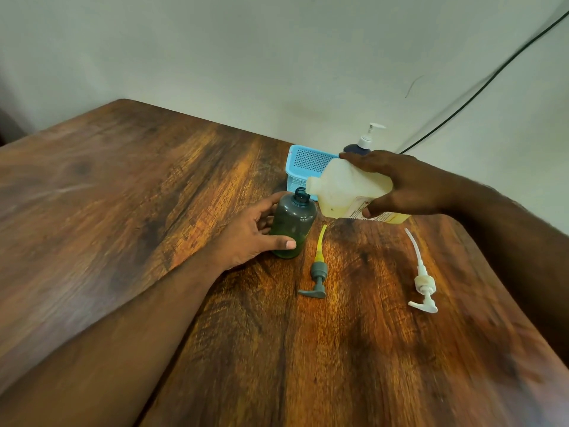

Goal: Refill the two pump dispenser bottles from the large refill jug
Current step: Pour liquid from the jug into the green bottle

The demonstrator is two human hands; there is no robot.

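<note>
Grey-green bottle point(293, 224): translucent, upright on the bench point(129, 217), pump removed, neck open. A greenish-yellow liquid shows through its wall; the level cannot be read for certain. Left hand point(246, 238) grips it from the left, fingers point(272, 206) curled round the far side and thumb across the near lower wall.

Refill jug point(351, 189): pale translucent plastic, tilted with its spout down and to the left, the spout just above and to the right of the bottle's open neck. Yellow liquid fills its lower right part. A printed label shows on its underside. Right hand point(406, 186) holds it off the bench, fingers spread over the top, thumb pressed on the label side.

Blue bottle point(357, 148): dark blue, white pump fitted, standing at the far right by the wall, mostly hidden behind the right hand; contents cannot be told.

Blue basket point(303, 163): light blue perforated plastic, far side of the grey-green bottle, partly hidden by the jug; what it holds cannot be seen.

Grey pump point(317, 272): lying flat just right of the grey-green bottle, yellow-stained tube pointing far, head pointing near.

White pump point(423, 282): lying flat further right, tube pointing far, near the bench's right edge.

Open room: wide bare wood to the left and near side. Far edge meets the wall point(246, 57); a dark cable point(492, 78) runs down the wall at the right.
</note>
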